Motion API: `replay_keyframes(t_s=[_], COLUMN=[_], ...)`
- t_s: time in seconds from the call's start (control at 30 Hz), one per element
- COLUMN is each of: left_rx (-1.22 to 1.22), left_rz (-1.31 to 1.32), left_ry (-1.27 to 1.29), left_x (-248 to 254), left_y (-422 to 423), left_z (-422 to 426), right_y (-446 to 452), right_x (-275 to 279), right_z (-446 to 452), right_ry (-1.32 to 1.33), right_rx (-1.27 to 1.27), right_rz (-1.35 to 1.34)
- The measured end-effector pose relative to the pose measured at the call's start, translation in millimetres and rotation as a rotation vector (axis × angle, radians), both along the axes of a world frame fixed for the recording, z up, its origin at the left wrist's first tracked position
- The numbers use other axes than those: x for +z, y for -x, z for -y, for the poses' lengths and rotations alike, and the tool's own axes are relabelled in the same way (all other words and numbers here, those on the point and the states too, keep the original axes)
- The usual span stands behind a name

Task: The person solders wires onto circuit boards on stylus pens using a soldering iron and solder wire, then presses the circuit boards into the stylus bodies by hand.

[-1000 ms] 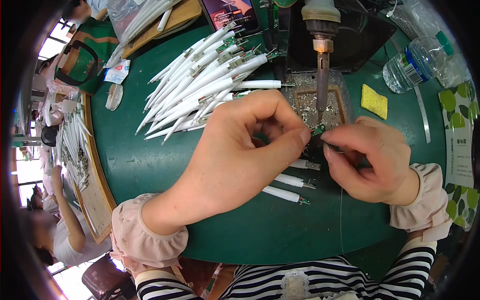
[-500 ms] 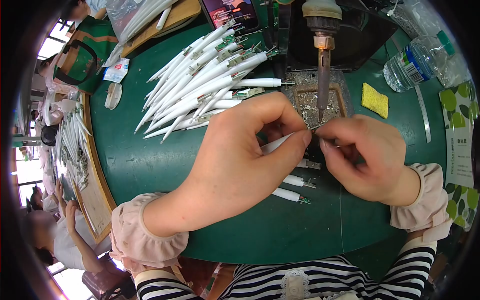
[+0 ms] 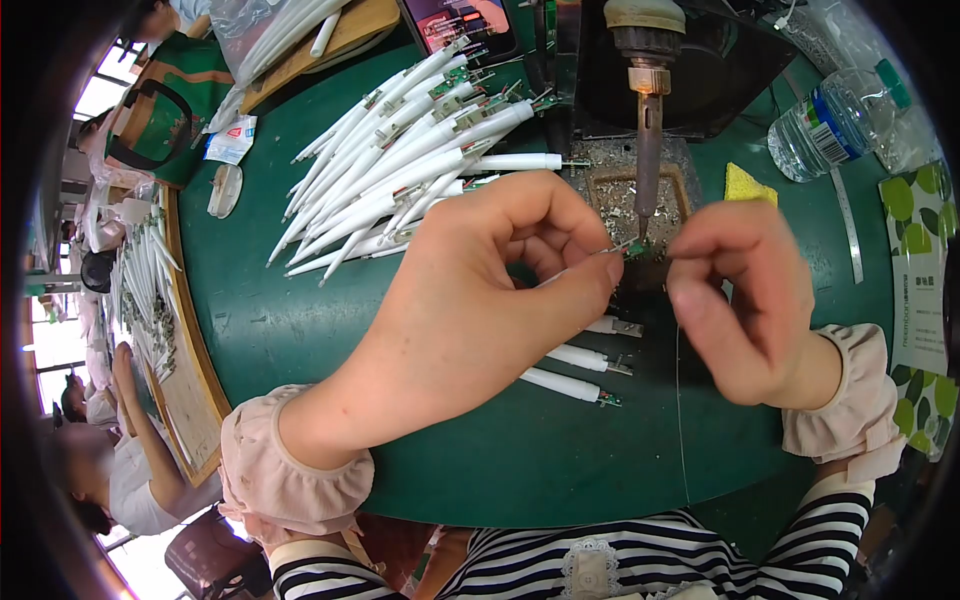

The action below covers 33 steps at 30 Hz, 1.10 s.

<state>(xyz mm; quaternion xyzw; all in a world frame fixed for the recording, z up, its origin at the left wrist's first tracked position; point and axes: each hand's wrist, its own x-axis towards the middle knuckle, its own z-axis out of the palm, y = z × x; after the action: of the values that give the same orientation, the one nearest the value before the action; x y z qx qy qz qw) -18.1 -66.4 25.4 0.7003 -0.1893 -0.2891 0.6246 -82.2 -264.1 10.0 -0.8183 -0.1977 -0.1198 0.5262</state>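
Observation:
My left hand [image 3: 490, 300] is closed, thumb and forefinger pinching a white stylus pen whose small green circuit-board end [image 3: 637, 248] pokes out past the fingertips. Most of that pen is hidden behind the hand. Just above the board, the tip of an upright soldering iron [image 3: 647, 170] points down, very near or touching it. My right hand [image 3: 745, 300] is curled to the right of the iron, with a thin solder wire [image 3: 682, 420] trailing down from its thumb and fingers. Below the hands lie several white stylus pens [image 3: 565, 385] with bare board ends.
A large heap of white stylus pens [image 3: 400, 150] lies left of the iron's stand [image 3: 690, 165]. Around it are a phone [image 3: 462, 25], a yellow sponge [image 3: 748, 184], a water bottle [image 3: 820, 130] and a metal ruler [image 3: 848, 230]. Another person [image 3: 140, 480] works at the left.
My right hand has drawn back to the right, away from the board end and iron tip, its fingers loosening. My left hand has shifted slightly, hiding more of the pen's white body.

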Motion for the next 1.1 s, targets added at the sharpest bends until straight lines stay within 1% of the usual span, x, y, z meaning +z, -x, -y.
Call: replay_keyframes(t_s=[0.07, 0.13, 0.3, 0.5, 0.63, 0.83, 0.93, 1.1], left_rx=[0.015, 0.013, 0.031, 0.038, 0.026, 0.031, 0.042, 0.022], left_rz=[-0.08, -0.129, -0.126, -0.121, -0.117, -0.123, -0.27, -0.26], left_ry=[0.027, 0.014, 0.081, 0.121, 0.144, 0.135, 0.042, 0.025], left_x=[3.8, 6.9, 4.2, 3.7, 3.2, 2.6, 9.5, 7.8], left_y=[-0.4, -2.1, -2.4, -1.7, -2.6, -2.7, -6.9, -6.6], left_z=[0.6, 0.8, 1.7, 1.2, 0.3, 1.7, -2.3, -2.5], right_y=[0.9, -1.9, -7.2, -7.8, -7.9, -7.8, -6.6, -7.4], right_x=[-0.3, 0.3, -2.7, -2.7, -3.1, -3.1, -2.1, -5.6], right_z=[0.5, 1.8, 0.4, -0.7, -0.5, -0.6, 0.0, 2.1], right_ry=[-0.094, -0.071, -0.058, -0.114, -0.081, -0.098, -0.109, -0.104], right_rx=[0.002, 0.017, 0.014, 0.031, 0.037, 0.033, 0.02, 0.008], right_rz=[-0.134, -0.154, -0.113, -0.082, -0.053, -0.066, -0.1, -0.105])
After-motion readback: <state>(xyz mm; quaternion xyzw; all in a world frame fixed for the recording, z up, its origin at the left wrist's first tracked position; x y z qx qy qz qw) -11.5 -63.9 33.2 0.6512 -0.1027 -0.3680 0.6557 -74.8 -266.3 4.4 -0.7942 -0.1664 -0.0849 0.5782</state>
